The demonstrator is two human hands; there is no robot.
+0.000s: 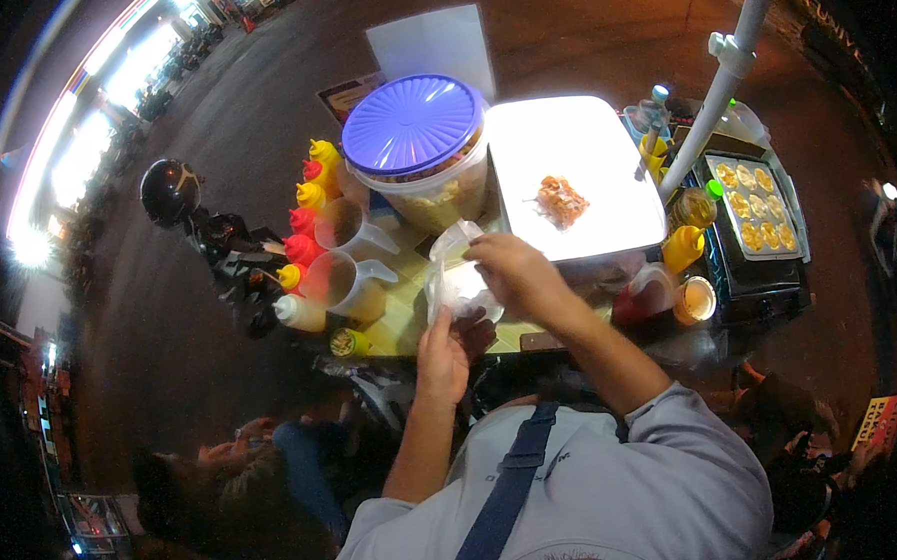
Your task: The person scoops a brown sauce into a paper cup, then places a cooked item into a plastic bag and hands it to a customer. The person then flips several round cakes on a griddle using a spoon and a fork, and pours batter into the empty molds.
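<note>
A clear plastic bag is held over the near edge of the stall's counter. My left hand grips its lower part from below. At the bag's upper right edge, my right hand has its fingers bent against the plastic; the fingertips are partly hidden. Something pale shows through or behind the bag, too bright to identify. Beyond my right hand lies a white tray with a small heap of browned, shredded-looking food near its front. A large clear tub with a purple lid stands behind the bag.
Red and yellow squeeze bottles and clear plastic jugs line the left side. On the right are a yellow squeeze bottle, a moulded pan of food and a slanted grey pole. People sit close on both sides; a motorcycle stands left.
</note>
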